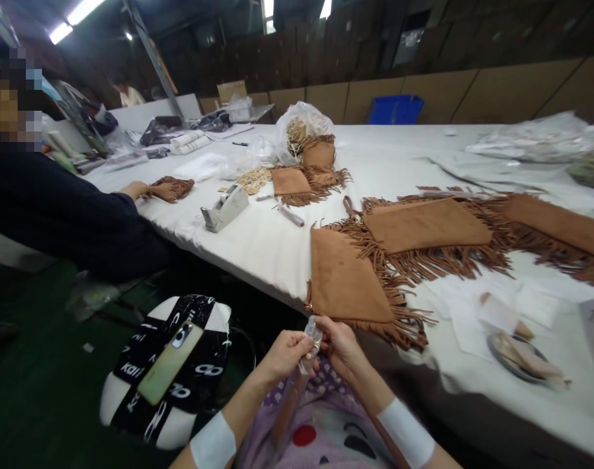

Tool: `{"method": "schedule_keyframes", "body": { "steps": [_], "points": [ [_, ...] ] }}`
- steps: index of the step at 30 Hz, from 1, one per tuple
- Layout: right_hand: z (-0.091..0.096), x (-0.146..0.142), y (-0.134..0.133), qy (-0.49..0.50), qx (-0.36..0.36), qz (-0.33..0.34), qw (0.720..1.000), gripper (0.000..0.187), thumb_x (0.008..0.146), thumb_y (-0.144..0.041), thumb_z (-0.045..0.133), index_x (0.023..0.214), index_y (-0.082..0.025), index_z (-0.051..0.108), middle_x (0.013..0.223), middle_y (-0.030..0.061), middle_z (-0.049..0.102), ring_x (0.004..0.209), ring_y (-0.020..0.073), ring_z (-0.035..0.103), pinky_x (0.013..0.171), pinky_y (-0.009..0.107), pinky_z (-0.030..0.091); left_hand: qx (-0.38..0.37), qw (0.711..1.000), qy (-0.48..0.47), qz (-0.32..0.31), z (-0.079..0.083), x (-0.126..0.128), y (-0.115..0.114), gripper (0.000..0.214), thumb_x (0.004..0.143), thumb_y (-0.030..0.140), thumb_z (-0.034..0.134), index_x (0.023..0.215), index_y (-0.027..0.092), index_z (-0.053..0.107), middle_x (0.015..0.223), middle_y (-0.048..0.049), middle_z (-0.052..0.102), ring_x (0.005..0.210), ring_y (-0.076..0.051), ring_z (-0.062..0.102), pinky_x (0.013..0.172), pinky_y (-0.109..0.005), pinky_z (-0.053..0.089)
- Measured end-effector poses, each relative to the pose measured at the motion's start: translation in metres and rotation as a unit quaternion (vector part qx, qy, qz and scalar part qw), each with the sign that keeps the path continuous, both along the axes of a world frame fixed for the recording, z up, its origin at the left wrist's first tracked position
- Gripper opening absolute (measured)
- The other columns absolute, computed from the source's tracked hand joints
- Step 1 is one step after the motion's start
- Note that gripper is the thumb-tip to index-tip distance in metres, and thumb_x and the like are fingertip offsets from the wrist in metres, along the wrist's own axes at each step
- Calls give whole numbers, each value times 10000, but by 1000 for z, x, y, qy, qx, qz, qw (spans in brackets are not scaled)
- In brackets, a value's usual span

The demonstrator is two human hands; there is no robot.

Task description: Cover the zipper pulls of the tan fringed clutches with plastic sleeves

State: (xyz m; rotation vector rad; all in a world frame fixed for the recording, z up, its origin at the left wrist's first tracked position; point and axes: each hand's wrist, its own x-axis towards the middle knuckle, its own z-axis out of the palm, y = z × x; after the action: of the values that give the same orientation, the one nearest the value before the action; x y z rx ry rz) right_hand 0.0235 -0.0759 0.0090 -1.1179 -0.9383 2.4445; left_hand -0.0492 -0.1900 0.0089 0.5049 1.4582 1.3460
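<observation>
In front of my lap, both hands meet at the top of a brown strap (290, 404) in a clear plastic sleeve (312, 331). Something small and gold-coloured, perhaps metal fittings, shows through the plastic. My left hand (288, 354) pinches the sleeve from the left with closed fingers. From the right, my right hand (342, 345) grips its upper edge, fingers bent together. Just beyond my hands, a brown fringed pouch (350, 277) lies flat at the table edge. Another fringed pouch (428, 225) rests behind it, and a third (561, 218) lies farther right.
A tape dispenser (225, 208) and more pouches (290, 181) occupy the white table (258, 251). At left, a co-worker's hand (135, 189) touches a brown fringed item (172, 189). A phone (172, 365) lies on a black-and-white seat (206, 345). A small dish (497, 355) sits right.
</observation>
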Motion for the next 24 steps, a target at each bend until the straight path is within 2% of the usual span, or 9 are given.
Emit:
{"method": "schedule_keyframes", "body": {
  "steps": [3, 5, 7, 10, 12, 15, 20, 22, 24],
  "points": [
    [-1, -8, 3, 7, -28, -6, 1000, 380, 546, -187, 755, 475, -200, 382, 374, -118, 305, 352, 18, 222, 357, 200, 149, -4, 999, 7, 50, 0, 4, -3, 448, 747, 577, 609, 701, 132, 614, 516, -20, 643, 380, -114, 551, 387, -198, 397],
    [0, -11, 5, 10, -40, -10, 999, 378, 561, -184, 737, 489, -209, 366, 371, -128, 276, 346, 17, 195, 353, 196, 146, -5, 997, 3, 71, 0, 5, -4, 441, 746, 564, 620, 717, 124, 628, 525, -30, 657, 383, -116, 558, 386, -199, 405],
    [2, -10, 8, 14, -53, -11, 998, 295, 615, -234, 707, 534, -198, 426, 397, -100, 366, 347, 34, 270, 358, 188, 204, -2, 997, -5, 78, 0, 6, -6, 435, 745, 551, 630, 730, 116, 641, 530, -34, 663, 385, -113, 559, 388, -197, 409],
    [6, 0, 11, 21, -70, 31, 997, 202, 699, -342, 669, 672, -174, 560, 559, -14, 580, 450, 87, 476, 429, 202, 347, -3, 997, -26, 77, -1, 5, -8, 424, 737, 537, 647, 700, 115, 636, 523, -35, 662, 376, -107, 550, 385, -195, 401],
    [7, 7, 12, 16, -53, 85, 995, 222, 687, -352, 708, 690, -165, 590, 570, -19, 585, 476, 88, 486, 457, 203, 360, -2, 997, -41, 71, -1, 5, -8, 410, 732, 524, 658, 685, 117, 631, 521, -37, 662, 378, -109, 552, 390, -196, 402],
    [6, 12, 10, 11, 17, 138, 990, 284, 609, -323, 784, 582, -146, 564, 467, -64, 477, 432, 54, 374, 430, 191, 276, 3, 995, -64, 73, 0, 5, -7, 388, 720, 497, 681, 682, 114, 629, 517, -40, 659, 397, -116, 567, 409, -198, 411],
    [3, 7, 3, 11, 77, 128, 989, 355, 594, -394, 781, 530, -146, 535, 430, -68, 442, 405, 42, 318, 415, 207, 212, 48, 982, -135, 121, 1, 13, -1, 402, 727, 508, 684, 817, 120, 634, 640, -46, 688, 524, -117, 615, 531, -218, 489],
    [3, 5, 2, -1, 87, 129, 988, 338, 610, -405, 761, 552, -149, 549, 435, -63, 456, 394, 49, 342, 411, 210, 220, 51, 981, -117, 146, -1, 17, 2, 409, 720, 526, 687, 828, 139, 614, 665, -36, 688, 495, -100, 587, 482, -195, 452],
    [4, 5, 2, -19, 95, 117, 988, 312, 610, -392, 747, 561, -150, 557, 433, -67, 447, 392, 53, 371, 414, 205, 246, 33, 980, -66, 184, -3, 20, 4, 404, 707, 536, 691, 769, 147, 601, 616, -13, 665, 406, -73, 510, 386, -168, 349]
  ]
}}
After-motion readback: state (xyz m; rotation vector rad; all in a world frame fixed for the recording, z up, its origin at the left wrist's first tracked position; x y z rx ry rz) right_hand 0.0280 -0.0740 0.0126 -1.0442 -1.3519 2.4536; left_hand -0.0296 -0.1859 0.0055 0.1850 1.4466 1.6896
